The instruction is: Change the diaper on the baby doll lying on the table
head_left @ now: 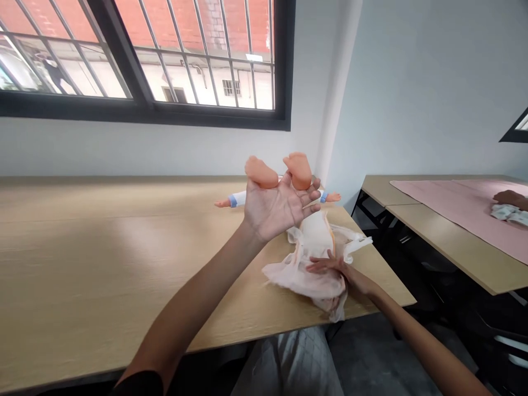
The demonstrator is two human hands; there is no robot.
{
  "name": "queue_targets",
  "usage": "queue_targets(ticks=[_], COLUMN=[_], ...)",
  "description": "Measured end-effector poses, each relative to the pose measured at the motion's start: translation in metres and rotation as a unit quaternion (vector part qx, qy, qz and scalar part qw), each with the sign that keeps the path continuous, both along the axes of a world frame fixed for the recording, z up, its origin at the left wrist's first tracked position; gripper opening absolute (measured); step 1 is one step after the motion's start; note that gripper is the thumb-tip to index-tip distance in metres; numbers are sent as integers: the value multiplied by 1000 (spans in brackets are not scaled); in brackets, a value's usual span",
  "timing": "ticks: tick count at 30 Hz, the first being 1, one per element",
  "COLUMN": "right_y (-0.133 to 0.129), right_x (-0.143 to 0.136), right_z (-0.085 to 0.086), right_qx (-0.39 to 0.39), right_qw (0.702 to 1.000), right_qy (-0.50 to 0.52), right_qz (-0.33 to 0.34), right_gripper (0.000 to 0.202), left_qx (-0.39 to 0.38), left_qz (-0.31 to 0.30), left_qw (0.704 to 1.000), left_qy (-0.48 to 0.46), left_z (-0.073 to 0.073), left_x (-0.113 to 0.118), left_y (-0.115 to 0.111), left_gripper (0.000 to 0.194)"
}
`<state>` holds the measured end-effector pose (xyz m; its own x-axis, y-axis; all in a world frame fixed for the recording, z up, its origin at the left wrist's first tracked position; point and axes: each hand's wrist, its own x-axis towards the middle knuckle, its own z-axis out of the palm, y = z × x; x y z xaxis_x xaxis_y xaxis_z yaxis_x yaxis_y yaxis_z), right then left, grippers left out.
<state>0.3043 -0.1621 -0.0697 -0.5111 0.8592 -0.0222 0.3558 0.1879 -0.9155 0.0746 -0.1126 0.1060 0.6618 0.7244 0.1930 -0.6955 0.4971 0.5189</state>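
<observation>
A baby doll lies on its back on the light wooden table (124,258), its two feet raised toward me. My left hand (274,206) holds the doll's legs up from beneath, palm toward me. One foot (260,171) rests above the wrist side, and the other foot (299,170) is by the fingers. Behind the hand, the doll's white sleeves with blue cuffs (233,200) stretch out to both sides; its head and body are hidden. Nearer to me, an unfolded white diaper (315,234) with an orange edge lies crumpled. Flat on its near part is my right hand (328,265), fingers spread.
Close on the right stands another wooden table (445,234) with a pink cloth (449,203). On that cloth, at the right edge, another person's hand (509,198) touches a pale patterned item (511,213). A wall and a barred window (198,55) are behind the table.
</observation>
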Motion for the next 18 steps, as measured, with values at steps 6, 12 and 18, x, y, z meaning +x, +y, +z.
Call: queue_targets(ticks=[6, 12, 18], right_y=[49, 101, 123], right_x=[-38, -78, -119], right_z=[27, 8, 1], right_qx=[103, 184, 207], right_qw=[991, 929, 917], right_qy=[-81, -321, -340], right_qz=[-11, -23, -36], right_gripper=[59, 81, 78], left_qx=[24, 38, 51], left_qz=[5, 6, -39], left_qw=[999, 999, 998], left_qy=[-35, -24, -22], left_z=[8, 7, 4], left_x=[-3, -9, -13], left_y=[11, 14, 16], left_gripper=[48, 53, 57])
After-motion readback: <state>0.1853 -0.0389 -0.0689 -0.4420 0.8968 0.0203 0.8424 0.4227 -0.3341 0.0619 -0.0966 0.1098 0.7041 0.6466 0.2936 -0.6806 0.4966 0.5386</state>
